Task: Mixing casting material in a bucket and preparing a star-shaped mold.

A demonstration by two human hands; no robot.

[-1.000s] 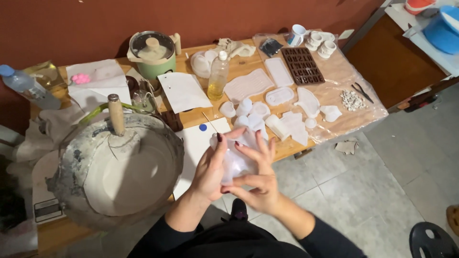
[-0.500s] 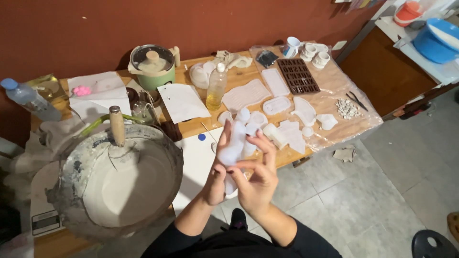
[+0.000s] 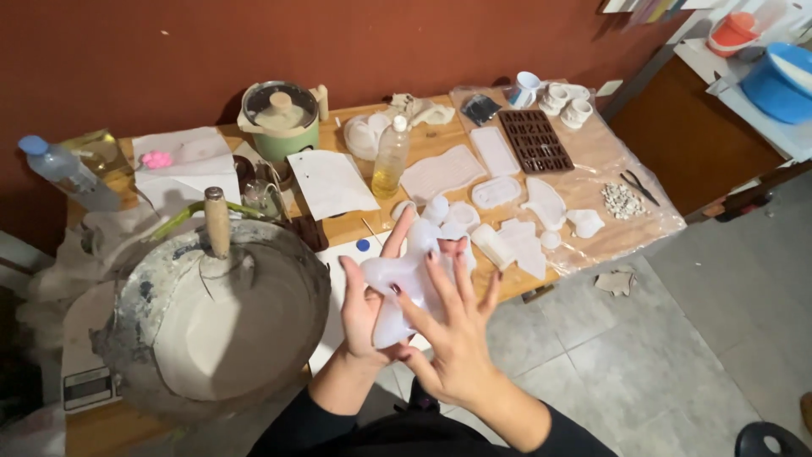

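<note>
Translucent white silicone mould (image 3: 404, 283) held w/ both hands: left hand (image 3: 365, 315) clasps it behind, partly hidden; right hand (image 3: 452, 338) fingers spread against front. Yellow oil bottle (image 3: 391, 158) upright on table (image 3: 355, 227).

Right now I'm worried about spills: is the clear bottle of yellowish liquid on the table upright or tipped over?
Upright. The clear bottle stands on its base on the table, white cap on top, liquid settled in its lower part.

**Hidden and cut-off parts**

The right hand (image 3: 457, 334) covered the lower part of the white mould (image 3: 404, 283). The blue basin (image 3: 782, 80) was cut by the right edge. Small pieces (image 3: 623, 200) near the table's right end were too small to identify.
</note>
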